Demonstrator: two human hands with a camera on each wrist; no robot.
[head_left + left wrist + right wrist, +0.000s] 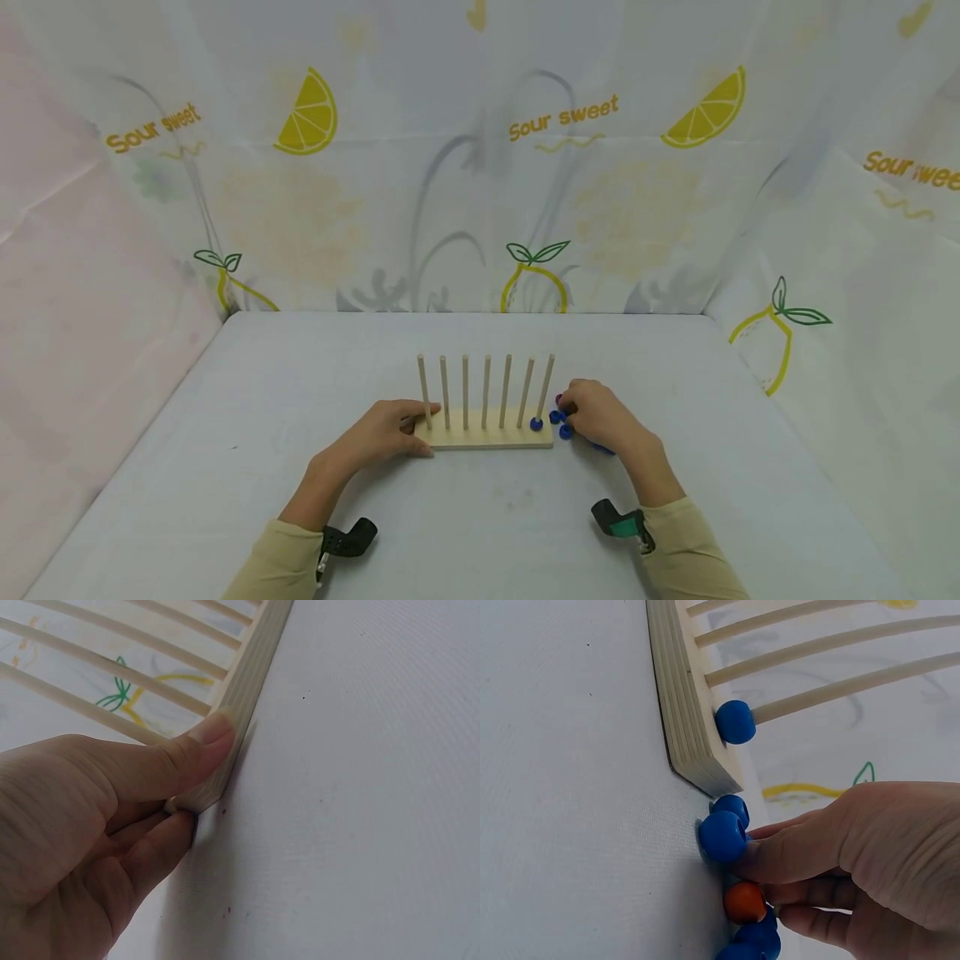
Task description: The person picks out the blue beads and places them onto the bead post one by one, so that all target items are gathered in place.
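The fingertips of the right hand (600,415) are partly hidden among beads; its thumb and forefinger are close together just behind a blue bead (722,836), but whether this grip has hold of a bead I cannot tell. In the right wrist view, the lowest blue beads are cut by the bottom edge, and from the head the hand covers a part of the group. The rack (468,437) is near the middle of the tabletop (480,517), and the left hand (378,433) has its grip closed on the rack's left end, with the thumb upon the front edge; some of its other fingers are hidden.

The rack has a pale wooden base, a flat long block with layered edges, and seven thin round pegs (465,392) standing in a row. A glossy, rounded blue bead (736,722) sits at the foot of the rightmost peg.

An orange bead (745,902) is visible only from the right wrist, while the head view shows a purple bead (558,400) by the right fingertips. The left wrist view shows small reddish specks (224,811) on the white surface.
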